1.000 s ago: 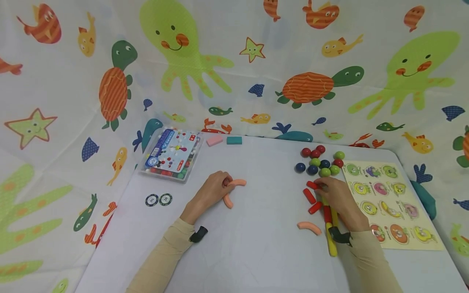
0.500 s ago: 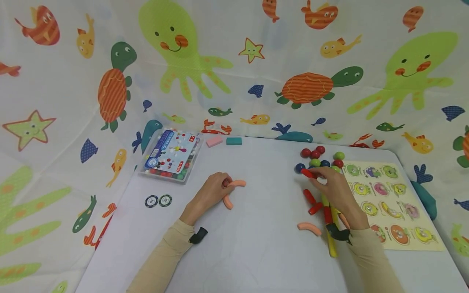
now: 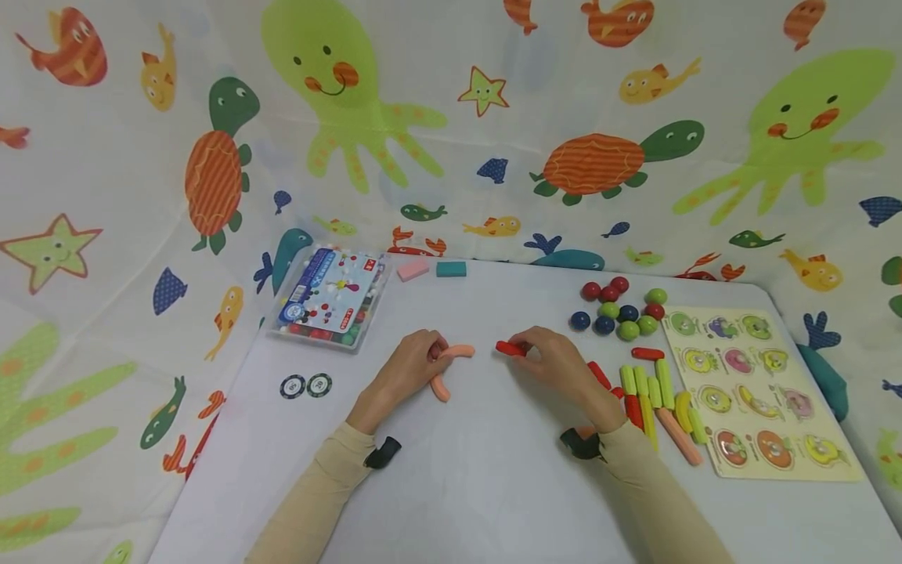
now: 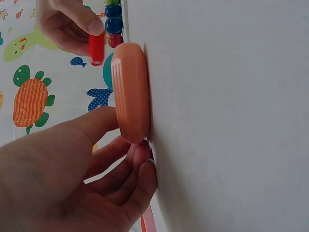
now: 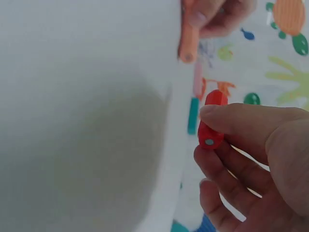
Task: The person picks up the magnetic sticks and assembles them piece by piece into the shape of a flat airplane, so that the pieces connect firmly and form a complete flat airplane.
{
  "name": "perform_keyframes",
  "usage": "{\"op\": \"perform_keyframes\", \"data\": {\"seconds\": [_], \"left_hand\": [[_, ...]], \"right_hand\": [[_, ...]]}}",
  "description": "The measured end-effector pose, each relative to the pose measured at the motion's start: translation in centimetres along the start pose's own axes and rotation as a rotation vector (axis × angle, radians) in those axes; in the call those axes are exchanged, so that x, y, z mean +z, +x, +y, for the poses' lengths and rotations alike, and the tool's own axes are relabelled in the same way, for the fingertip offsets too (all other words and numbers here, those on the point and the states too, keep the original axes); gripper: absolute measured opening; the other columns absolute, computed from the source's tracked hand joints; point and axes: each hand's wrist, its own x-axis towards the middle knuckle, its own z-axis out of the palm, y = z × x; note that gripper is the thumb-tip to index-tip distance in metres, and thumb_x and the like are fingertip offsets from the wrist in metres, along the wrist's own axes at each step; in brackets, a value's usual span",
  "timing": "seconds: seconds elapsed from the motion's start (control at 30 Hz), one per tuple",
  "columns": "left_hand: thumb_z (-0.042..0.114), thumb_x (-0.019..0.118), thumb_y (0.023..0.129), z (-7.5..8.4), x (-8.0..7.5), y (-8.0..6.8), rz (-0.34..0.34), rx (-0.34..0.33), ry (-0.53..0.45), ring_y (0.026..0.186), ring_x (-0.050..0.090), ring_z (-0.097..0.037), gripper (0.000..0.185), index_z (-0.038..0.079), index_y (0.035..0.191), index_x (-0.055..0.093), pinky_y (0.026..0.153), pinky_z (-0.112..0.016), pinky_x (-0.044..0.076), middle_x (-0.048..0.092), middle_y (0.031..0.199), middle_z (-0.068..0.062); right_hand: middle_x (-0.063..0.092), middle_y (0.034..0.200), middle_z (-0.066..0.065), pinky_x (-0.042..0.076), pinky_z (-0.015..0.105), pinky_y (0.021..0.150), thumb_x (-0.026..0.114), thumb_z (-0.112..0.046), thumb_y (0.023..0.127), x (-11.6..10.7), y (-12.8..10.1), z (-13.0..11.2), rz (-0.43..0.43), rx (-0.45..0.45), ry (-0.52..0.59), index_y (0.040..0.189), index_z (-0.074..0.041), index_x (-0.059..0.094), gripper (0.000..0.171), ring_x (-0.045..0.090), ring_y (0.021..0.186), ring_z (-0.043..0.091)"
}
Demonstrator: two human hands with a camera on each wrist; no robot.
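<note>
— How far along are you with those sticks?

— Barely begun, I'd judge. On the desk [image 3: 493,486] only two salmon curved pieces [image 3: 451,364] lie joined in front of me. My left hand [image 3: 409,368] rests on them, fingers curled round the curved bit to steady it. Nothing else is attached there yet.

— And the rest of the parts?

— Most sit in the stick pile [image 3: 651,392] to my right, green, yellow, red and salmon ones lying just beside the fruit puzzle board [image 3: 757,392]. The cluster of balls [image 3: 620,309] beyond them looks untouched.

— What's in your other hand?

— My right hand [image 3: 557,368] pinches a short red stick [image 3: 509,348] between thumb and fingertips, held just above the desk, near the free end of the salmon pieces but apart from them. I reckon joining it on remains to be done, then nearly everything else.
</note>
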Motion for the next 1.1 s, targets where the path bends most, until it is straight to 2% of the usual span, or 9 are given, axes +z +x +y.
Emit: {"op": "perform_keyframes", "data": {"seconds": [0.23,0.4,0.73,0.97,1.1], "left_hand": [[0.020,0.074,0.094,0.2,-0.1,0.1,0.003,-0.002,0.008,0.076,0.050,-0.015,0.017,0.006,0.103,0.068,0.066,-0.026,0.043,0.056,0.082,-0.001],[0.022,0.074,0.094,0.3,-0.1,0.1,0.007,-0.014,0.013,0.075,0.051,-0.014,0.019,0.007,0.103,0.069,0.066,-0.026,0.043,0.057,0.082,-0.001],[0.020,0.075,0.093,0.1,0.0,0.0,0.005,0.006,0.006,0.076,0.051,-0.014,0.018,0.007,0.103,0.069,0.065,-0.026,0.043,0.056,0.081,0.000],[0.022,0.075,0.093,0.1,-0.1,0.2,0.005,0.004,0.026,0.075,0.051,-0.014,0.020,0.006,0.103,0.068,0.065,-0.026,0.043,0.056,0.080,-0.001],[0.021,0.074,0.094,0.1,0.0,0.2,0.005,0.006,0.031,0.074,0.051,-0.013,0.018,0.006,0.102,0.068,0.065,-0.025,0.043,0.057,0.080,0.000]], "right_hand": [[0.072,0.106,0.002,0.056,0.040,0.093,0.078,-0.014,0.090,2.2,1.4,-0.8,-0.062,-0.033,-0.052,0.120,-0.011,0.072,0.031,0.065,0.097,0.016],[0.072,0.104,0.003,0.056,0.040,0.092,0.078,-0.012,0.090,2.7,1.9,-1.1,-0.069,-0.040,-0.052,0.118,-0.009,0.073,0.029,0.065,0.095,0.016],[0.073,0.103,0.003,0.057,0.039,0.090,0.078,-0.012,0.090,3.2,2.0,-1.5,-0.049,-0.031,-0.091,0.116,-0.009,0.073,0.026,0.066,0.094,0.016],[0.070,0.105,0.004,0.055,0.040,0.090,0.077,-0.013,0.090,3.5,2.4,-1.9,-0.077,-0.041,-0.133,0.130,-0.011,0.068,0.041,0.061,0.094,0.018],[0.068,0.107,0.007,0.054,0.037,0.088,0.076,-0.013,0.090,3.7,2.6,-1.9,-0.091,-0.052,-0.150,0.129,-0.010,0.069,0.039,0.057,0.095,0.019]]}}
